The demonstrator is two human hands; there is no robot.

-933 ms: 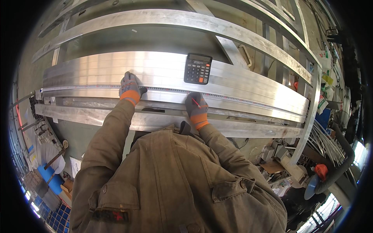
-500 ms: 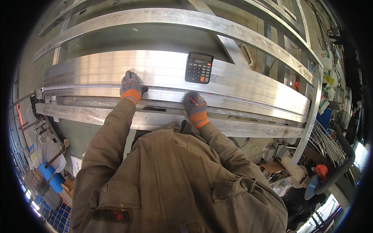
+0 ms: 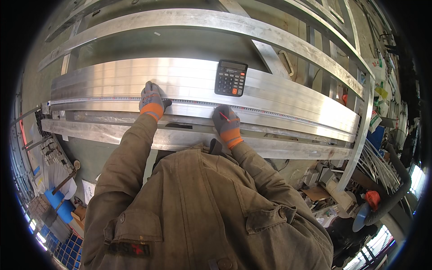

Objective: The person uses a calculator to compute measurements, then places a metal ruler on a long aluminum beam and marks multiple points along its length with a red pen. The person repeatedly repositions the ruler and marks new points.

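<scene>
Several silvery aluminium profiles (image 3: 180, 72) lie side by side in front of me, with a pale tape measure (image 3: 279, 116) stretched lengthwise across them. My left hand (image 3: 152, 101), in a grey and orange glove, lies over the tape, its fingers reaching forward and its thumb apart, pressing on the metal. Farther right, my gloved right hand (image 3: 227, 125) is closed on a thin red pencil or pen (image 3: 225, 117) close to the tape's near edge. Its tip is too small to make out. A black calculator (image 3: 231, 78) rests on the profiles beyond my right hand.
A metal rack with long rails (image 3: 189, 18) surrounds the profiles. Another metal bar (image 3: 99, 131) runs between them and my body. At the right, a rack post (image 3: 360, 135) stands beside bundled thin rods (image 3: 382, 166). A blue roll-like object (image 3: 58, 204) sits low at left.
</scene>
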